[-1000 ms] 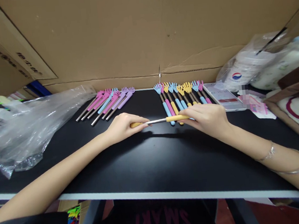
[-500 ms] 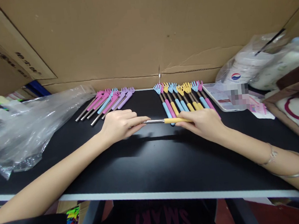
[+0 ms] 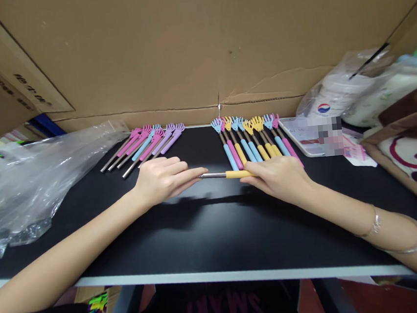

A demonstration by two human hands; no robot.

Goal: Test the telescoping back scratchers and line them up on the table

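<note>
Left hand (image 3: 162,179) pinches the far end of a yellow-handled back scratcher (image 3: 237,174), its fingers nearly together and the index finger now stretched along toward the metal rod. A second ago that hand was more curled, and a yellow end showed within its grip; now the fingers cover that end, so I cannot tell what it looks like or how firmly it is pinched. Right hand (image 3: 280,176) is closed around the yellow handle, thumb and fingers wrapped, with only a short stretch of rod bare between the two hands. The piece is held level above the black table (image 3: 219,234), a shadow beneath it. What has changed is mainly the left hand's grip; both groups lie as they did: pink, blue and purple scratchers (image 3: 170,143) to the left, and blue, pink and yellow ones (image 3: 248,151) to the right, partly behind the right hand. Judging from this, the held piece is still being handled and belongs to neither row for now.
</note>
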